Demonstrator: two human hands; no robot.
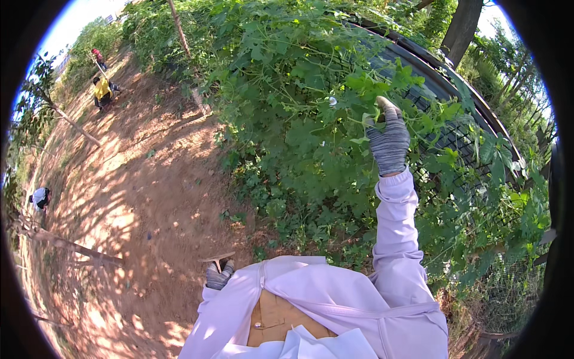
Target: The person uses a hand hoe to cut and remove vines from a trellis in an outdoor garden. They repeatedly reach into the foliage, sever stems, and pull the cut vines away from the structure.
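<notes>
My right hand, in a grey striped knit glove with pale fingertips, reaches up into a dense leafy climbing vine. Its thumb and fingers close around a bit of the green growth, though leaves partly hide the grip. Low by my left side, my left hand wears a matching glove. It grips a short hand tool, apparently a small hoe, whose narrow flat head points up and away from me. Small pale flowers show among the leaves left of my right hand.
Behind the vine runs a black mesh fence with a dark metal rail. Bare sloping soil lies on the left, with thin tree trunks. Farther off are a person in yellow, one in red and one in pale clothing.
</notes>
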